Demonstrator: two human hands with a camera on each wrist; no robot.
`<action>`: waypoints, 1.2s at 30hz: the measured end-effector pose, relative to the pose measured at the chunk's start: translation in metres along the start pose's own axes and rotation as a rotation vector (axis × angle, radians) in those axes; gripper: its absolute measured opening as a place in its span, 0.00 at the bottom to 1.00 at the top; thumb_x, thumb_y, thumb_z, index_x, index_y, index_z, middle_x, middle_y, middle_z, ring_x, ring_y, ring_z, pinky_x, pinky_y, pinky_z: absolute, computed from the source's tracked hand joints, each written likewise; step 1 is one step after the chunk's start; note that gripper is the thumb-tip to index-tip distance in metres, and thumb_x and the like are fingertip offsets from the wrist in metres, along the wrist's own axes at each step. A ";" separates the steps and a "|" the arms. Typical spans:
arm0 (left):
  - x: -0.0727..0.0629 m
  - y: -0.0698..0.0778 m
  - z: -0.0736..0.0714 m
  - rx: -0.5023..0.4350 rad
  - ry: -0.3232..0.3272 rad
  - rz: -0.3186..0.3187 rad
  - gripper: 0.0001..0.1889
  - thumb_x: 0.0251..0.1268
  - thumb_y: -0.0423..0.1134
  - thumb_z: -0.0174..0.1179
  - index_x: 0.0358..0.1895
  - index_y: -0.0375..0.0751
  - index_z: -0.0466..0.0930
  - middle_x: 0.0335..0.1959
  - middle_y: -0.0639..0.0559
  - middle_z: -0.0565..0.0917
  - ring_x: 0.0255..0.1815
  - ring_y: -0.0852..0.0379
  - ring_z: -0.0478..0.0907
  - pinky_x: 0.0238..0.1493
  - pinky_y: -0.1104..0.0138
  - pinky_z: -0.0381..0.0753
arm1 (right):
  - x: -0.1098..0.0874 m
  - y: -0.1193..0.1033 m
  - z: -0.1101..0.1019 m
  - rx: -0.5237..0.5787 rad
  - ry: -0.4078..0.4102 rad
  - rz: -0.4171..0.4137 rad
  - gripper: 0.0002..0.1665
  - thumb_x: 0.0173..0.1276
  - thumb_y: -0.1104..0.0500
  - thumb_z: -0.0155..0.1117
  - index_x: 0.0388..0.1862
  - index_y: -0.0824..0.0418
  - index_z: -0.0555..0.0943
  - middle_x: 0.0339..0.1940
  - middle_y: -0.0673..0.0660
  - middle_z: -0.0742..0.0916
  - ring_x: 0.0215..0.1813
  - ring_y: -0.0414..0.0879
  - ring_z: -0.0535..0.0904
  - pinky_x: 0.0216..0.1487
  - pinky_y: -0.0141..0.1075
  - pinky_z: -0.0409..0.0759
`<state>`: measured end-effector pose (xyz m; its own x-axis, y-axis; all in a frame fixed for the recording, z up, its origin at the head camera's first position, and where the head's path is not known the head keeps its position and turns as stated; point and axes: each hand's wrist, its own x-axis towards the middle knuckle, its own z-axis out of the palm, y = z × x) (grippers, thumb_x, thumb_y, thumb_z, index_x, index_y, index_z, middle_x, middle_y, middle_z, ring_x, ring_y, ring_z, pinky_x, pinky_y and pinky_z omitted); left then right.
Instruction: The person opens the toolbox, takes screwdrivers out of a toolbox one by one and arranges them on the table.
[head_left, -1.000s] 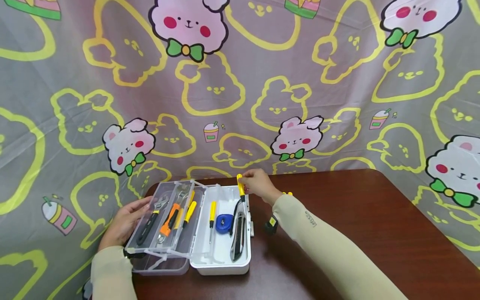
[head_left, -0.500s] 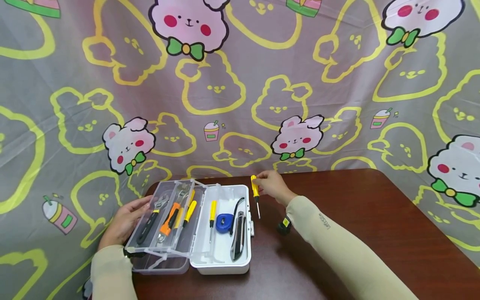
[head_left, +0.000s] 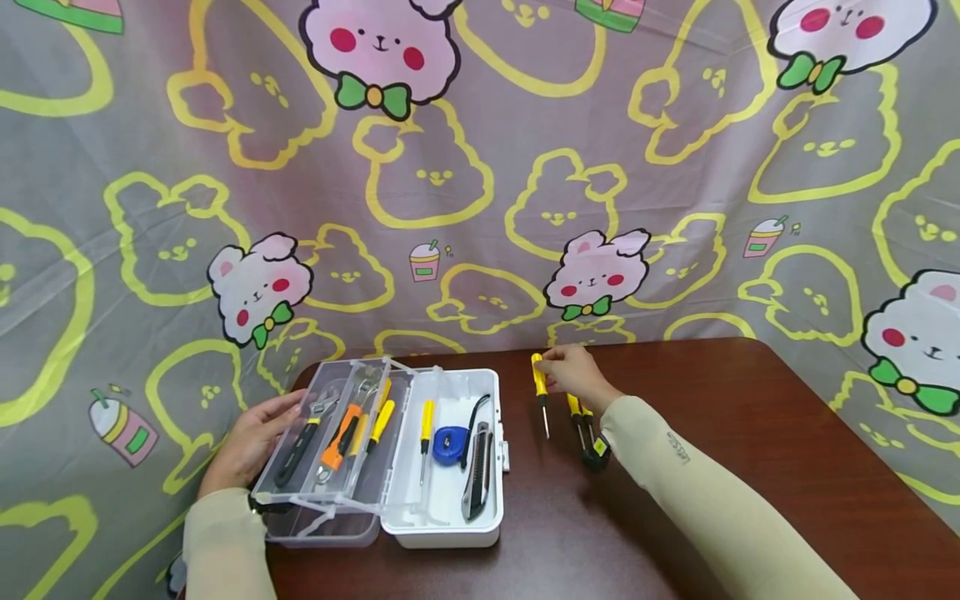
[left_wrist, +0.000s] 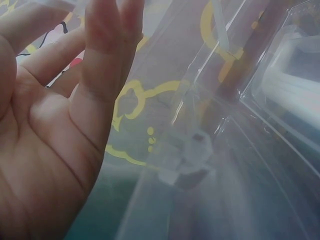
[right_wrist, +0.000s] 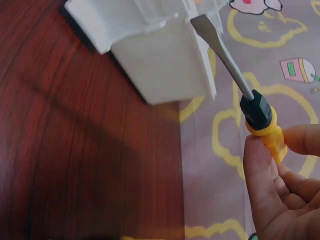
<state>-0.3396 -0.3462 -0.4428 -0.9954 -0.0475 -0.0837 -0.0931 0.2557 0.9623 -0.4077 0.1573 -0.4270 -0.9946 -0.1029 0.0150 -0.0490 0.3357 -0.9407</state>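
Note:
My right hand (head_left: 577, 373) pinches a flathead screwdriver (head_left: 540, 383) by its yellow handle, above the table to the right of the toolbox. In the right wrist view the screwdriver (right_wrist: 257, 110) has a flat blade and a black collar, with thumb and fingers on the handle. My left hand (head_left: 255, 442) lies against the outer edge of the toolbox's raised clear tray (head_left: 341, 483); its fingers look mostly straight in the left wrist view, where the palm (left_wrist: 55, 145) shows. The white toolbox (head_left: 442, 540) stands open between the hands.
Inside the box lie a yellow screwdriver (head_left: 426, 425), a blue tape measure (head_left: 450, 446) and a utility knife (head_left: 477, 483). The clear tray holds a black-handled wrench (head_left: 296, 454), an orange tool (head_left: 341, 437) and others. Yellow-handled screwdrivers (head_left: 576, 408) lie on the table beneath my right wrist.
My right hand has carried the screwdriver rightward, out from over the toolbox to above the table. The left hand and the toolbox have stayed put.

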 end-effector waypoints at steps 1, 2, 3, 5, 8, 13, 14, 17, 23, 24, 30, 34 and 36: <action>0.000 0.000 0.000 0.000 0.001 0.002 0.40 0.67 0.57 0.59 0.75 0.41 0.58 0.68 0.39 0.66 0.48 0.62 0.78 0.46 0.66 0.80 | 0.000 0.001 -0.002 -0.005 0.003 0.003 0.20 0.71 0.59 0.62 0.54 0.73 0.77 0.42 0.64 0.82 0.37 0.54 0.80 0.41 0.45 0.83; 0.000 0.000 0.000 -0.002 0.002 0.004 0.40 0.67 0.57 0.59 0.75 0.41 0.58 0.68 0.39 0.66 0.47 0.62 0.78 0.46 0.66 0.80 | 0.000 0.003 -0.005 -0.010 0.007 0.010 0.20 0.71 0.58 0.62 0.54 0.73 0.77 0.42 0.63 0.82 0.37 0.55 0.80 0.41 0.44 0.84; 0.000 -0.001 0.000 0.001 0.001 0.006 0.40 0.67 0.57 0.59 0.75 0.40 0.58 0.68 0.39 0.66 0.47 0.62 0.78 0.46 0.66 0.80 | 0.000 0.005 -0.007 -0.016 0.007 0.010 0.21 0.71 0.58 0.61 0.54 0.73 0.77 0.43 0.64 0.81 0.37 0.55 0.80 0.41 0.44 0.84; 0.000 -0.001 0.000 0.002 0.000 0.010 0.39 0.67 0.57 0.59 0.75 0.40 0.58 0.68 0.40 0.66 0.48 0.62 0.78 0.46 0.66 0.80 | -0.001 0.007 -0.011 -0.019 0.013 0.019 0.21 0.71 0.58 0.61 0.54 0.73 0.77 0.43 0.64 0.81 0.38 0.56 0.80 0.41 0.44 0.84; 0.000 -0.001 -0.001 -0.009 -0.002 0.008 0.39 0.67 0.56 0.59 0.75 0.40 0.58 0.66 0.42 0.68 0.47 0.62 0.78 0.45 0.66 0.81 | -0.001 0.011 -0.017 -0.018 0.022 0.022 0.20 0.71 0.58 0.61 0.54 0.73 0.77 0.43 0.64 0.81 0.39 0.58 0.81 0.42 0.46 0.83; 0.000 0.000 -0.001 -0.045 -0.016 0.007 0.40 0.66 0.55 0.60 0.75 0.41 0.58 0.62 0.47 0.72 0.46 0.62 0.80 0.45 0.63 0.82 | -0.002 0.018 -0.026 -0.006 0.036 0.048 0.19 0.71 0.59 0.61 0.53 0.73 0.77 0.36 0.63 0.82 0.38 0.59 0.81 0.43 0.49 0.83; -0.001 0.000 -0.001 -0.050 -0.017 0.006 0.40 0.66 0.55 0.61 0.75 0.41 0.58 0.61 0.49 0.73 0.46 0.62 0.80 0.44 0.63 0.82 | -0.003 0.019 -0.027 -0.002 0.038 0.056 0.19 0.71 0.59 0.61 0.53 0.73 0.77 0.35 0.63 0.81 0.37 0.58 0.81 0.43 0.49 0.83; -0.001 0.000 -0.001 -0.057 -0.017 0.003 0.39 0.66 0.54 0.61 0.75 0.41 0.58 0.58 0.51 0.75 0.46 0.61 0.81 0.44 0.62 0.82 | -0.002 0.022 -0.031 -0.007 0.046 0.060 0.19 0.71 0.59 0.61 0.53 0.74 0.77 0.34 0.62 0.82 0.34 0.53 0.80 0.41 0.47 0.83; 0.001 0.000 0.000 -0.031 0.000 -0.006 0.39 0.66 0.56 0.60 0.75 0.42 0.59 0.65 0.43 0.70 0.46 0.62 0.80 0.45 0.64 0.82 | -0.001 0.030 -0.040 -0.009 0.051 0.057 0.19 0.70 0.60 0.61 0.51 0.74 0.77 0.33 0.61 0.82 0.33 0.51 0.80 0.41 0.47 0.83; 0.000 0.000 0.001 -0.024 0.004 -0.008 0.39 0.66 0.56 0.60 0.75 0.42 0.60 0.66 0.41 0.68 0.47 0.62 0.79 0.45 0.65 0.81 | -0.001 0.032 -0.042 -0.011 0.049 0.056 0.19 0.70 0.60 0.61 0.51 0.75 0.77 0.33 0.62 0.82 0.33 0.51 0.80 0.41 0.47 0.83; 0.001 0.000 0.001 -0.019 0.003 -0.017 0.39 0.66 0.56 0.60 0.75 0.43 0.59 0.68 0.40 0.68 0.48 0.61 0.79 0.46 0.63 0.81 | -0.002 0.040 -0.051 -0.034 0.044 0.051 0.19 0.71 0.60 0.60 0.52 0.76 0.76 0.38 0.64 0.82 0.35 0.52 0.80 0.44 0.51 0.82; 0.000 -0.001 -0.001 -0.050 -0.019 0.011 0.39 0.67 0.54 0.60 0.75 0.41 0.58 0.62 0.46 0.73 0.46 0.59 0.81 0.45 0.61 0.82 | -0.001 0.047 -0.054 -0.037 0.048 0.051 0.19 0.70 0.60 0.61 0.50 0.76 0.77 0.38 0.64 0.82 0.33 0.50 0.80 0.42 0.50 0.83; 0.000 -0.002 -0.002 -0.064 -0.029 0.024 0.39 0.67 0.53 0.60 0.75 0.40 0.58 0.58 0.50 0.76 0.46 0.58 0.81 0.44 0.61 0.82 | 0.000 0.052 -0.056 -0.038 0.042 0.045 0.19 0.70 0.61 0.60 0.50 0.77 0.77 0.38 0.65 0.83 0.33 0.50 0.80 0.40 0.48 0.84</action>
<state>-0.3394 -0.3485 -0.4446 -0.9976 -0.0139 -0.0673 -0.0687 0.1941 0.9786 -0.4156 0.2269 -0.4567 -0.9988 -0.0474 -0.0118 -0.0068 0.3747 -0.9271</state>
